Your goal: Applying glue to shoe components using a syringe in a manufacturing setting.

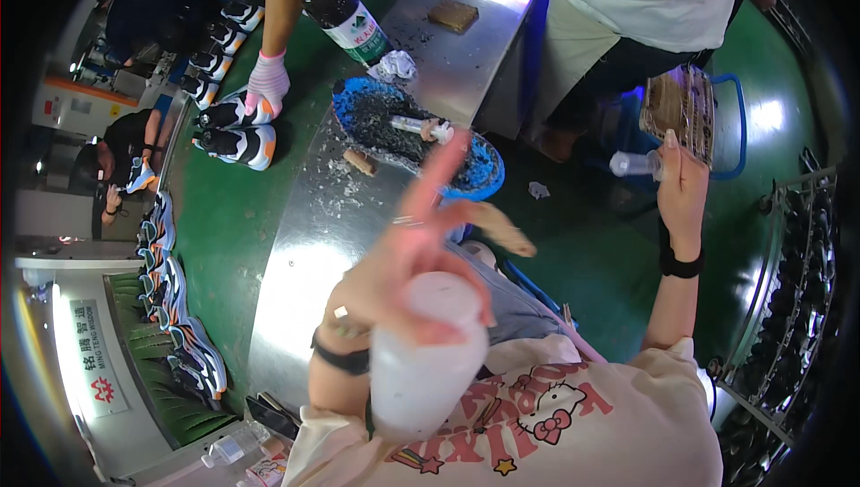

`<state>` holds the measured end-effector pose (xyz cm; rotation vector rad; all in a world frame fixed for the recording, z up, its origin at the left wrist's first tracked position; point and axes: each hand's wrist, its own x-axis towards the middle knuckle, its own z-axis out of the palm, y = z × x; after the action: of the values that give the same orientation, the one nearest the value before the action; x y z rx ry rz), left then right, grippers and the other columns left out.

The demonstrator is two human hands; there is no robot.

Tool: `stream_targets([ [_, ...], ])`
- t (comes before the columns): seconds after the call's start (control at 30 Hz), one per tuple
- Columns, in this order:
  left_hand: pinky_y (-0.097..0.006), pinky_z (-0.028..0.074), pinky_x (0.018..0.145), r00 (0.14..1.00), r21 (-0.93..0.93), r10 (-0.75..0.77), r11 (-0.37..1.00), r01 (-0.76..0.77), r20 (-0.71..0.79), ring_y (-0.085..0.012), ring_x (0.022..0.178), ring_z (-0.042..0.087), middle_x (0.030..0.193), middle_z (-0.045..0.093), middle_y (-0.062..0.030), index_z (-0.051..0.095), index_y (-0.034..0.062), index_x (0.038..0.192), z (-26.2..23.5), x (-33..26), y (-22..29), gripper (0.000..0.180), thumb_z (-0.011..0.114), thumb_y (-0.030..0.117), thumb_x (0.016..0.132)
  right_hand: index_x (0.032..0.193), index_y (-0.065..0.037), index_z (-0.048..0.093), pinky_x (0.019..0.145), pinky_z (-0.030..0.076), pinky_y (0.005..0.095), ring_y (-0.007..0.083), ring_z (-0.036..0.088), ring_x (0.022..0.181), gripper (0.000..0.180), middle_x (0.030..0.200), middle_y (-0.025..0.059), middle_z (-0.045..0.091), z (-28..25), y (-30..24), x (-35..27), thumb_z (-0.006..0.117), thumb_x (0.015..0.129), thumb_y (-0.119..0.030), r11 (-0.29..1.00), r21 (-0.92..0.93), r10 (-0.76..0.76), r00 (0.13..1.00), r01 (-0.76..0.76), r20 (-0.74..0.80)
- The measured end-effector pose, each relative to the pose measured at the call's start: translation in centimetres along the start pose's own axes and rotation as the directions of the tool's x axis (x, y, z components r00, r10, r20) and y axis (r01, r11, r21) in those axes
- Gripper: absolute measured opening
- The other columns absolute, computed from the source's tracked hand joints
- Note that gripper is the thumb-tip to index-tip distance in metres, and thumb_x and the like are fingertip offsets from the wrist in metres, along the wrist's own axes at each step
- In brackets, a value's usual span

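My left hand, slightly blurred, is wrapped around the upper part of a white plastic bottle, its index finger stretched out forward. Off to the right, my right hand pinches a small clear plastic piece with a rounded end; its exact kind is not plain. Beyond my left fingertip, a blue sole-shaped tray caked with dark residue rests on the metal bench. A clear syringe-like tube lies across this tray. Crumpled white paper touches its far edge.
A dark drink bottle stands at the far side. At left, a co-worker's gloved hand touches one of several sneakers. Another person in an apron stands ahead. A worn block sits by a blue-framed stool; racks line the right.
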<state>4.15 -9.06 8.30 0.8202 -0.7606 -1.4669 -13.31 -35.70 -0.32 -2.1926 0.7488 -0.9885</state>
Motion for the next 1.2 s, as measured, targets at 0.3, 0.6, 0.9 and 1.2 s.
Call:
stream_targets([
  [0.3, -0.026, 0.052, 0.073, 0.531, 0.944, 0.847, 0.163, -0.288, 0.015, -0.0199, 0.085, 0.062, 0.119, 0.049, -0.0162, 0.028, -0.0013, 0.134, 2.4, -2.0, 14.4, 0.071, 0.065, 0.009, 0.075, 0.087, -0.002, 0.060, 0.054, 0.031, 0.0221, 0.0055, 0.039, 0.058, 0.043, 0.063, -0.0044, 0.042, 2.7, 0.3, -3.7, 0.033, 0.098, -0.033, 0.711, 0.426, 0.409, 0.822, -0.560, 0.396],
  [0.6, -0.025, 0.053, 0.061, 0.195, 0.968, 0.965, -0.133, -0.211, 0.175, -0.0178, 0.071, 0.064, 0.097, 0.059, -0.0107, 0.044, -0.0006, 0.123, -2.7, 10.8, 16.6, 0.063, 0.070, -0.001, 0.066, 0.122, 0.000, 0.049, 0.066, 0.034, 0.0202, 0.0066, 0.041, 0.073, 0.039, 0.079, -0.0028, 0.043, 2.4, -0.3, -5.2, 0.031, 0.099, -0.026, 0.651, 0.508, 0.309, 0.807, -0.565, 0.503],
  [0.9, -0.031, 0.047, 0.079, 0.382, 0.864, 0.882, -0.402, 0.303, 0.276, -0.0219, 0.084, 0.060, 0.086, 0.062, -0.0083, 0.052, -0.0018, 0.113, -8.0, 15.4, 14.5, 0.054, 0.073, 0.017, 0.066, 0.125, -0.005, 0.044, 0.067, 0.037, 0.0202, 0.0064, 0.041, 0.072, 0.032, 0.079, -0.0028, 0.041, 2.5, 0.4, -7.8, 0.037, 0.097, -0.018, 0.679, 0.399, 0.326, 0.740, -0.616, 0.588],
  [1.2, -0.031, 0.046, 0.078, 0.474, 0.903, 0.833, -0.399, 0.157, 0.286, -0.0190, 0.082, 0.058, 0.098, 0.060, -0.0094, 0.058, 0.0016, 0.108, -3.4, 8.5, 7.5, 0.040, 0.071, 0.013, 0.073, 0.112, -0.004, 0.053, 0.054, 0.034, 0.0220, 0.0069, 0.036, 0.054, 0.025, 0.060, -0.0027, 0.038, 2.9, -1.2, -7.3, 0.041, 0.092, -0.014, 0.775, 0.430, 0.151, 0.797, -0.462, 0.585],
])
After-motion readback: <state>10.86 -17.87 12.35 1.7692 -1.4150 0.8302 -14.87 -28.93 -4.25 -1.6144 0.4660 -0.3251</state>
